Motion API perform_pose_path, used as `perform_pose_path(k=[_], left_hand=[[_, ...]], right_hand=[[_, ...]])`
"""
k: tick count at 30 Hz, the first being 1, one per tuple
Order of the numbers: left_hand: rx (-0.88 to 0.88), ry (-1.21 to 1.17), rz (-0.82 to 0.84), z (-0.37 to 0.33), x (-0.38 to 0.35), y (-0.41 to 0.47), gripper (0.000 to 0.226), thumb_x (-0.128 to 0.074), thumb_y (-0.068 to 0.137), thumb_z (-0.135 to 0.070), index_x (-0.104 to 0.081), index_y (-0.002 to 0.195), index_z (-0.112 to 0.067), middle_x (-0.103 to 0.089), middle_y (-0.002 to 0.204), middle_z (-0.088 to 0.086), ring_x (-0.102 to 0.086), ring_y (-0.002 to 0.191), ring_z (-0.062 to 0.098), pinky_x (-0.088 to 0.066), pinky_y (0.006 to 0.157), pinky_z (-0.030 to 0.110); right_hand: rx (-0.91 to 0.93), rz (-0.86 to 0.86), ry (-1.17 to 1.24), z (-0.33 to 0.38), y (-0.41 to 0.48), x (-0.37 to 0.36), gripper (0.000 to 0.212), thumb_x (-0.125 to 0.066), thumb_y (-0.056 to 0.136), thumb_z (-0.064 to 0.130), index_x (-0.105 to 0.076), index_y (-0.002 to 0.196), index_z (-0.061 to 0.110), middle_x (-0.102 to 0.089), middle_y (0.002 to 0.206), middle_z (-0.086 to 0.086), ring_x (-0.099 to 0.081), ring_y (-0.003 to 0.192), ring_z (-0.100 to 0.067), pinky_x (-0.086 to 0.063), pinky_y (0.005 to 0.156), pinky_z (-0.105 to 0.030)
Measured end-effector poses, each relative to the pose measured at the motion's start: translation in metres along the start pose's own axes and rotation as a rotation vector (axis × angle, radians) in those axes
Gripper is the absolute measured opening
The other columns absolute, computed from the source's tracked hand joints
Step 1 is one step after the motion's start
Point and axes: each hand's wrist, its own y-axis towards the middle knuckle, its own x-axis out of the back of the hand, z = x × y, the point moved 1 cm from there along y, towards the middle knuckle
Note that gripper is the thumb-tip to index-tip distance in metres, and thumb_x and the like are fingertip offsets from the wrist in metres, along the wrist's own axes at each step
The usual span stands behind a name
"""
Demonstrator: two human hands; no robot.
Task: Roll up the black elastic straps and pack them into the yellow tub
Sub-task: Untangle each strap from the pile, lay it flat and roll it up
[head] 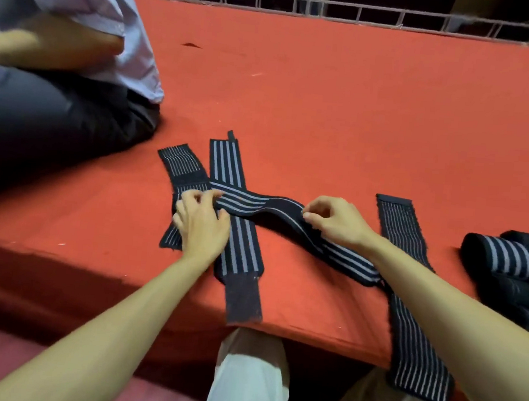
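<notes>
Head view: a slanting strap [288, 209] is being held across the red cloth [328, 110] — its left end is being pinched by the curled fingers and thumb of the left hand [201, 227], and the edge of its humped middle is being nipped between thumb and forefinger of the right hand [335, 222], so both hands are being kept closed on this one strap. It is being laid over an upright strap [227, 168], whose rough fastening patch [243, 297] is lying at the cloth's near edge, and its left end is lying close to a fine-ribbed strap [180, 164] that is partly being covered by the left hand. A second fine-ribbed strap [403, 241] is being crossed by the right forearm and is hanging over the near edge. Finished rolls [504, 256] are being kept at the far right; the yellow tub is not being shown. Rolling appears to be only just starting. Trouble is being invited by the overlap — the strap beneath could be dragged along or caught into the roll, the slack hump could be wound in loose and skewed, and the overhanging strap could be swept off by the forearm.
</notes>
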Motion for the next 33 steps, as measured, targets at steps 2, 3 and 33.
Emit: perform_pose_path(k=[2,3,33], left_hand=[[0.23,0.017,-0.023,0.023,0.006,0.012,0.053,-0.059,0.087,-0.019,-0.043,0.137,-0.014,-0.032,0.141,0.014,-0.03,0.128,0.034,-0.019,0.108,0.044],[0.313,0.007,-0.014,0.032,0.008,0.017,0.061,-0.061,0.087,-0.023,-0.036,0.142,-0.013,-0.028,0.145,0.015,-0.027,0.131,0.034,-0.018,0.109,0.044],[0.471,-0.393,0.097,0.077,0.007,0.129,0.013,-0.047,0.087,-0.018,-0.058,0.095,-0.015,-0.068,0.087,0.008,-0.066,0.072,0.023,-0.055,0.068,0.031]], right_hand=[[0.002,0.059,0.103,0.011,0.009,-0.016,0.006,-0.061,0.092,0.014,-0.066,0.093,0.017,-0.068,0.078,0.0,-0.063,0.068,-0.013,-0.051,0.061,-0.023],[0.008,0.08,0.129,0.014,0.012,-0.022,0.006,-0.06,0.092,0.012,-0.065,0.093,0.016,-0.068,0.078,-0.002,-0.063,0.066,-0.014,-0.052,0.059,-0.023],[-0.238,0.139,0.121,0.097,0.137,-0.085,0.014,-0.049,0.083,0.011,-0.055,0.071,0.016,-0.058,0.069,-0.006,-0.055,0.062,-0.02,-0.043,0.055,-0.029]])
